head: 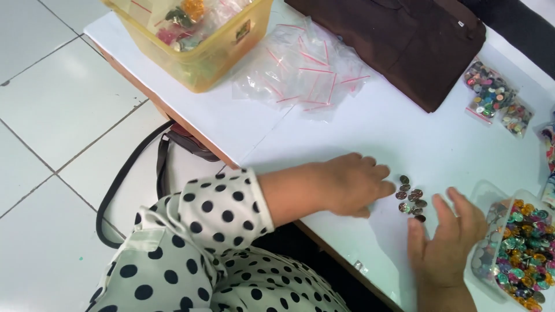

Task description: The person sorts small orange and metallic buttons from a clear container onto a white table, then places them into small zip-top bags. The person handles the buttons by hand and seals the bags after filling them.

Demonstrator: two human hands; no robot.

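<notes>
Fingertips of both hands close in on a small cluster of shiny buttons point(411, 198) lying loose on the white table point(358, 133), right of the frame's centre. The left hand point(347, 185) lies palm down with its fingers together and lightly curled, tips just beside the cluster; it clamps nothing. The right hand point(448, 242), at lower right, rests flat with fingers slightly apart, tips near the same pieces, also holding nothing. Gathering such small, slick, rounded pieces would seem to go best with flat sweeping fingers and light pressure, so none skid toward the table edge. A polka-dot sleeve point(222, 202) covers the left forearm. At the right edge sits a clear plastic tray point(484, 193) heaped with glossy, many-coloured round buttons. Farther out, toward upper centre, lies a loose pile of thin clear zip bags point(306, 69) with red seal lines, crinkly and limp. A translucent yellow tub point(225, 52) stands at upper left, dark brown cloth point(404, 46) spreads at the top, and filled small bags point(491, 92) sit upper right.
</notes>
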